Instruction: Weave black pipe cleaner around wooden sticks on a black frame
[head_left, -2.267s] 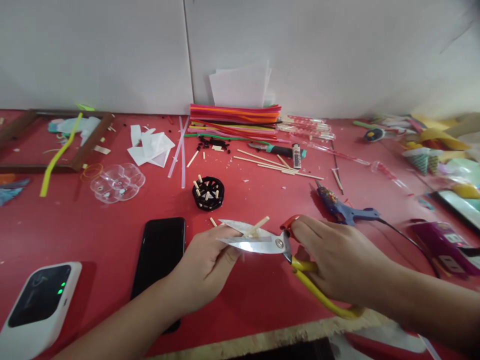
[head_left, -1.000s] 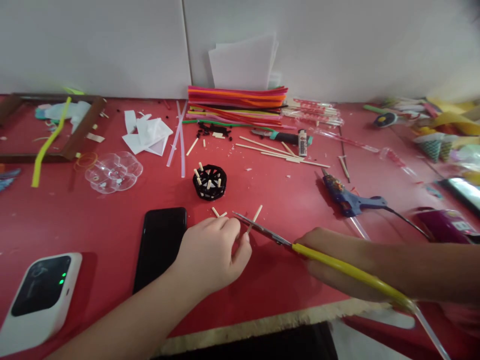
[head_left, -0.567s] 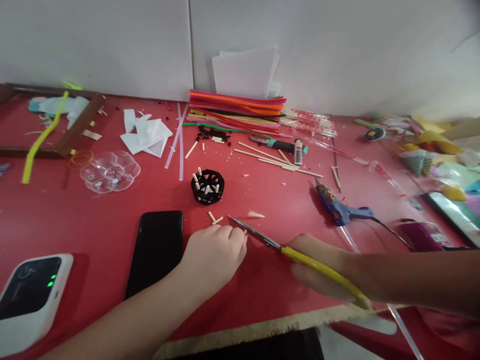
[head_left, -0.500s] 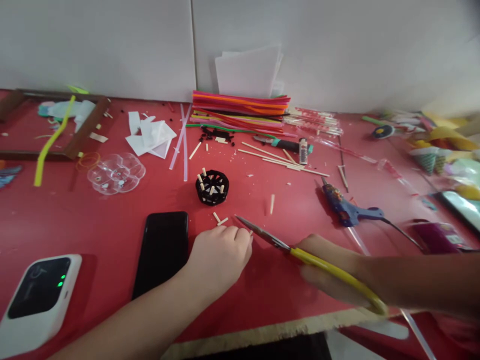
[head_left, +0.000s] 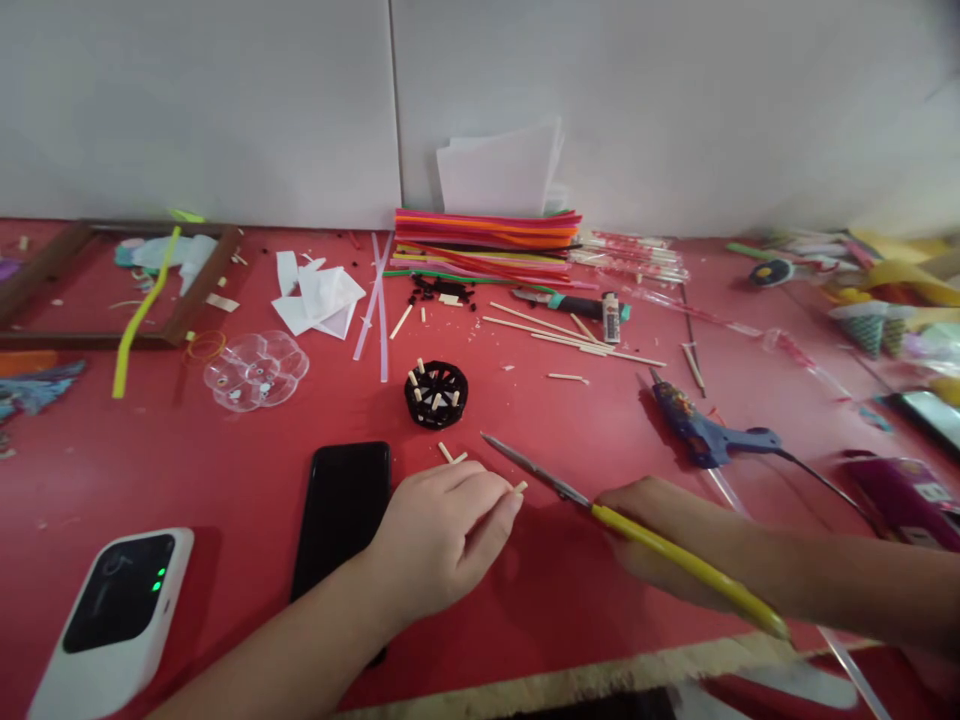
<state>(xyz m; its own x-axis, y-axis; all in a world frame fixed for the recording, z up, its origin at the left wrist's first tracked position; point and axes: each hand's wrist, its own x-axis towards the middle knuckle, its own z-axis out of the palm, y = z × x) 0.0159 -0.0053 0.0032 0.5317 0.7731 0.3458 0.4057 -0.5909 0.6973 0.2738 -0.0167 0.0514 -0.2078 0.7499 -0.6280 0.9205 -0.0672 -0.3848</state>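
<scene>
My left hand [head_left: 457, 530] is closed, with the light tip of a small wooden stick [head_left: 520, 488] showing between thumb and forefinger. In my right hand [head_left: 667, 530] are scissors with yellow handles [head_left: 690, 562]. Their grey blades [head_left: 536, 470] look closed and point left, just beyond the stick tip. Two short stick pieces [head_left: 453, 455] lie by my left knuckles. Behind them stands a small round black frame [head_left: 436, 396] with several short stick pegs upright on it. Another cut piece [head_left: 568, 377] rests farther right on the red table.
A black phone [head_left: 341, 510] lies left of my hand, near a white device with green lights [head_left: 120, 610]. At right is a blue glue gun [head_left: 705, 430]. Pipe cleaners [head_left: 487, 240], long sticks [head_left: 577, 335], a cutter knife [head_left: 577, 304] and a clear palette [head_left: 255, 372] lie farther back.
The loose cut piece has shifted back and now lies sideways. My left hand has turned, so its thumb and the stick tip show more. The whole view has shifted a little.
</scene>
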